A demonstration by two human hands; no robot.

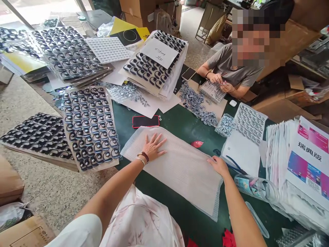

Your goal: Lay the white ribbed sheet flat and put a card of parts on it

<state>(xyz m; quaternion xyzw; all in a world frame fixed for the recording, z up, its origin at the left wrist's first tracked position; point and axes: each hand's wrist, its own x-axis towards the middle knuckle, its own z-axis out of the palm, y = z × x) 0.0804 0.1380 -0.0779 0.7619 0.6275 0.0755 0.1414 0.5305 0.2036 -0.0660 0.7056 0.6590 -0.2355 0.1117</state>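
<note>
Here two hands are resting on one stack of white ribbed sheets [180,168] lying flat on the green tabletop [185,125]. The left hand [153,146] is pressing down with fingers spread and released, grasping nothing; the right hand [218,165] is touching the stack's right edge, its fingers partly curled, though whether they are pinching a sheet is hard to tell. The stack's long axis is running from beyond the left hand, away from the person, toward the near edge below the right hand. One red phone [145,121] is lying just beyond the left hand, one pink object [196,143] between the hands and farther off. Bare green tabletop is opening beyond the stack. Across it, a co-worker's two hands [221,82] are working over a small tray
</note>
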